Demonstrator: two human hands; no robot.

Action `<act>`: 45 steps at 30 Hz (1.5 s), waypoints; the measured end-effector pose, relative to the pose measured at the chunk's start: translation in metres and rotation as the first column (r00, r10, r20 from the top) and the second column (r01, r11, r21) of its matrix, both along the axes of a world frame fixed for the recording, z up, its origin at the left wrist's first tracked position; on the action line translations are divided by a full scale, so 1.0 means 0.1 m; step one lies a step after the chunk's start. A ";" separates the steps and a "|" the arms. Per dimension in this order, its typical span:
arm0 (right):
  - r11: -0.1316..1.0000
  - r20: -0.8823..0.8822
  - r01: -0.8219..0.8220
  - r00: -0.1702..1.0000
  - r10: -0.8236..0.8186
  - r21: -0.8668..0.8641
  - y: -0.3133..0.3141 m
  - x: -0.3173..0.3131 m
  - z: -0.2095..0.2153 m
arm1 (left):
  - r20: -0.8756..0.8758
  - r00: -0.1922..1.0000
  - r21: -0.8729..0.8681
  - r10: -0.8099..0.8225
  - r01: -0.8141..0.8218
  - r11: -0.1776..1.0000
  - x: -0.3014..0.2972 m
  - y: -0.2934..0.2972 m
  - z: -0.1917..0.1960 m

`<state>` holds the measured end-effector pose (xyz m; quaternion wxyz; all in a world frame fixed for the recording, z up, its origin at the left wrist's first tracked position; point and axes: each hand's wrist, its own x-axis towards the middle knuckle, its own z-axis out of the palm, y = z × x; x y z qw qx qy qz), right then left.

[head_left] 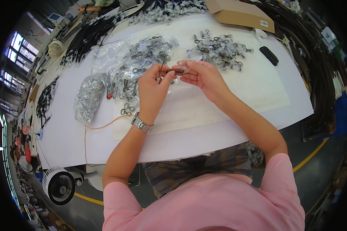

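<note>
Both hands up over table (219, 127) centre, working one piece. Left hand (153, 86) pinching a small dark metal clasp (178, 71) w/ thumb + forefinger, a thin dark bit hanging down from the grip. Right hand (199, 75) fingers curled, pinching a little clear plastic bag (187, 65) at the clasp's far end, so clasp sits between the two hands, just above the white table sheet, not resting on it.

Progress, my read: pile of bagged clasps (219, 48) far right looks like finished stock. Heap of loose dark clasps (142, 57) far left on crinkled clear plastic looks like what's left, and it's the larger of the two (hard to count, too small). Lump of shiny silver chain-like hardware in a bag (89, 96) further left, apparently untouched. So partway, prob less than half done.

Other bits: black flat object (269, 56) right of the bagged pile, cardboard box (241, 15) at far edge, orange cord (104, 125) trailing off near left side. Watch on left wrist.
</note>
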<state>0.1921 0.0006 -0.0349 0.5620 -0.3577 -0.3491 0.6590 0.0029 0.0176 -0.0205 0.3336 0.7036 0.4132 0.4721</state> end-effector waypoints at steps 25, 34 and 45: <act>0.996 -0.034 -0.046 0.998 0.049 0.082 -0.01 -0.05 0.02 | 0.042 0.999 -0.185 -0.026 0.033 0.982 0.03 -0.05 0.01; 0.979 0.040 -0.070 0.997 0.064 0.190 -0.08 -0.21 0.02 | 0.136 0.988 -0.331 -0.069 0.111 0.937 0.02 -0.12 0.11; 0.921 0.080 -0.348 0.938 0.339 0.174 -0.04 -0.06 0.11 | 0.418 0.851 -0.463 -0.318 0.501 0.731 -0.23 0.11 0.23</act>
